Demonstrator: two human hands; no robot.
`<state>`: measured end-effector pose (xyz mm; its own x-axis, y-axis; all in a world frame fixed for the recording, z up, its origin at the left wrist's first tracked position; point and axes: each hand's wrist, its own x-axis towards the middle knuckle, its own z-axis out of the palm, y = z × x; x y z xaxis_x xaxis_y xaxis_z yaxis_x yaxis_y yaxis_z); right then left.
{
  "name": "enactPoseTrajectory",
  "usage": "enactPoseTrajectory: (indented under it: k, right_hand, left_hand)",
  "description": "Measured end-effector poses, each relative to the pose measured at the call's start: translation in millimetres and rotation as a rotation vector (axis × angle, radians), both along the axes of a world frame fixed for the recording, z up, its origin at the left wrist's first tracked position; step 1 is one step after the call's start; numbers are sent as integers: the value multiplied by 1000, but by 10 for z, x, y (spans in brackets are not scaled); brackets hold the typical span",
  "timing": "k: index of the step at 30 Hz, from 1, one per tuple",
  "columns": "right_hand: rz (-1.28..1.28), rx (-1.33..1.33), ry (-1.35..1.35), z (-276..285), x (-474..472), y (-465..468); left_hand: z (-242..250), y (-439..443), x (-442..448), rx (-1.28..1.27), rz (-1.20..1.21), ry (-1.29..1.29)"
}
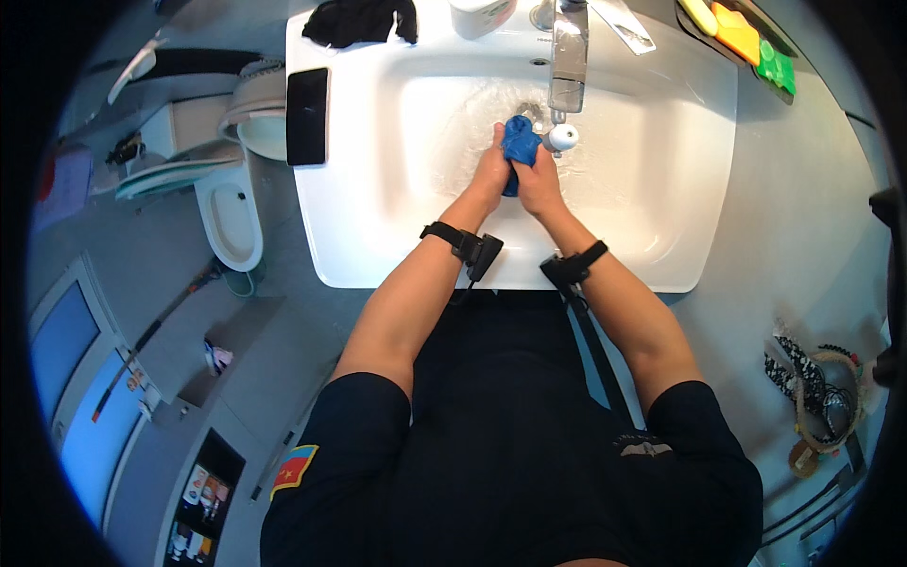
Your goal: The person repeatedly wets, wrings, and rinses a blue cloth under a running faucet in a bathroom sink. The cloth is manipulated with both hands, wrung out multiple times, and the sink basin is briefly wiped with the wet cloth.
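A bunched wet blue cloth is gripped between my two hands over the basin of a white ceramic sink. My left hand holds it from the left and my right hand from the right, with a lower fold showing between the wrists. Just right of the cloth is the white round nozzle at the end of the metal faucet. Rippling water covers part of the basin floor near the drain. My fingertips are partly hidden by the cloth.
A black smartphone lies on the sink's left rim, below a black cloth. A white container stands at the back rim. Colourful cleaning items sit at the upper right. A toilet is at left.
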<state>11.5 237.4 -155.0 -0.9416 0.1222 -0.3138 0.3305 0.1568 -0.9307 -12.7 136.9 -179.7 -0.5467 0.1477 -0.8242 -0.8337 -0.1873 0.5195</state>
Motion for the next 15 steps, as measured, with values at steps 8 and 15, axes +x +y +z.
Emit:
enactPoseTrajectory:
  k: [8,15]
  right_hand:
    - [238,500,-100,-95,-225,40]
    - [457,751,70,-329,-144,68]
  left_hand:
    - [73,-544,-106,-393,-507,67]
    - [-330,-646,-225,-1010,-461,736]
